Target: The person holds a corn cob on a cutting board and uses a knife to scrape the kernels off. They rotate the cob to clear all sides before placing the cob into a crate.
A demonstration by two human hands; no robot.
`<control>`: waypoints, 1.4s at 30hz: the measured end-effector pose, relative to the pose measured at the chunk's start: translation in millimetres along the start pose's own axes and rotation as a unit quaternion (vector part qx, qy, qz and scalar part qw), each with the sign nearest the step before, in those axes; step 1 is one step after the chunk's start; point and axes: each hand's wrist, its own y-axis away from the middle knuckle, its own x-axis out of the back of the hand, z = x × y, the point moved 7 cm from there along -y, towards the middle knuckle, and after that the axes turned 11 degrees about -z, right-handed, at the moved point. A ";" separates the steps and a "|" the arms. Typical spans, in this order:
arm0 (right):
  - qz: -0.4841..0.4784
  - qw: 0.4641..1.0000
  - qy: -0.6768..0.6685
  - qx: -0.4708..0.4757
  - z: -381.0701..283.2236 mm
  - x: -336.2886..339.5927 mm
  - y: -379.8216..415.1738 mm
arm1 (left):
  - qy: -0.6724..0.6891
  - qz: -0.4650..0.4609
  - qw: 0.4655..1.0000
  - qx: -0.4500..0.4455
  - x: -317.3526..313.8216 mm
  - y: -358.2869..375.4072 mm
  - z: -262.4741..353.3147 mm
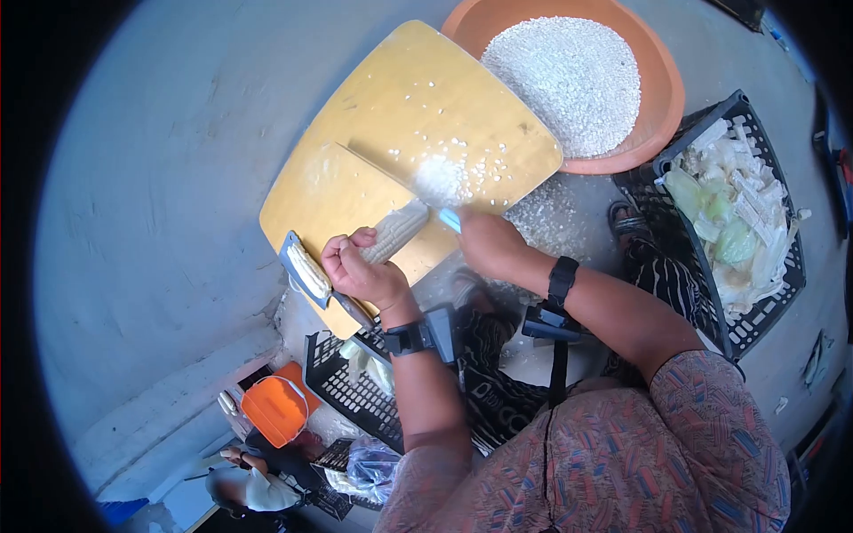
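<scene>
My left hand (362, 271) is closed on an ear of white corn (396, 233), held at a slant over the yellow board (355, 98). In my right hand (489, 244) is a knife with a light blue handle (450, 219). Its long blade (378, 167) points to the upper left, next to the far end of the ear. Cut white kernels (442, 179) lie in a small heap near the blade. At the board's left edge, close to my left hand, a cleaver (291, 253) with a dark handle has another ear of corn (310, 271) on it.
A large orange basin (665, 98) full of white kernels (569, 80) stands beyond the board. To the right, a black crate (742, 333) holds cobs and husks (733, 213). Below left are another black crate (346, 386), an orange bucket (274, 411) and another person (267, 489).
</scene>
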 end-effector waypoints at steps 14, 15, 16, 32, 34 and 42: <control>-0.123 0.991 0.046 0.003 -41.2 35.8 47.2 | 0.007 -0.170 0.985 0.018 -21.9 -0.5 5.1; -0.126 0.991 0.054 -0.005 -39.3 33.6 45.5 | 0.010 -0.172 0.985 0.014 -23.3 -0.3 5.6; -0.126 0.991 0.051 -0.007 -37.7 31.9 42.6 | 0.013 -0.173 0.985 0.011 -24.7 0.0 6.6; -0.121 0.991 0.059 -0.007 -34.4 45.9 36.7 | -0.067 -0.271 0.960 0.016 -53.0 3.6 7.1; -0.122 0.991 0.054 -0.024 -27.4 44.5 35.8 | -0.052 -0.268 0.962 0.022 -51.7 2.2 3.8; -0.123 0.991 0.050 -0.019 -26.1 33.2 23.2 | -0.010 -0.256 0.966 0.040 -48.4 -1.4 4.4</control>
